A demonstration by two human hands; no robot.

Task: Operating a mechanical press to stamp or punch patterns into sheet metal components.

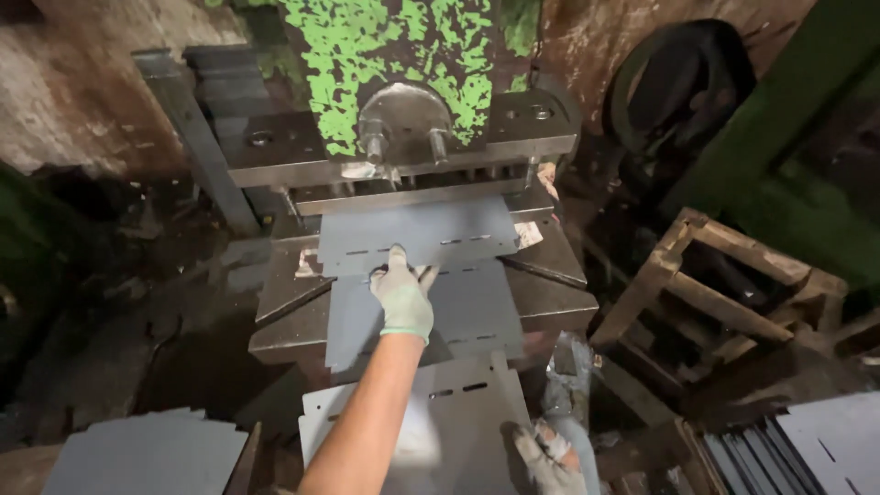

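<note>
My left hand [403, 295], in a pale work glove, reaches forward onto the bed of a press [550, 307] with flaking green paint. Its fingers rest on and grip a flat grey metal sheet [477, 312] lying on the bed. A second grey sheet [422, 234] with short slots lies just beyond, under the press head [403, 128]. My right hand [548, 456], also gloved, is low at the front and holds the right edge of a larger slotted sheet [458, 412] leaning below the bed.
A rough wooden crate [724, 284] stands to the right of the press. Grey sheets are stacked at the bottom right [825, 440] and bottom left [147, 454]. A dark wheel [678, 82] sits at the back right. The surrounding floor is dark and cluttered.
</note>
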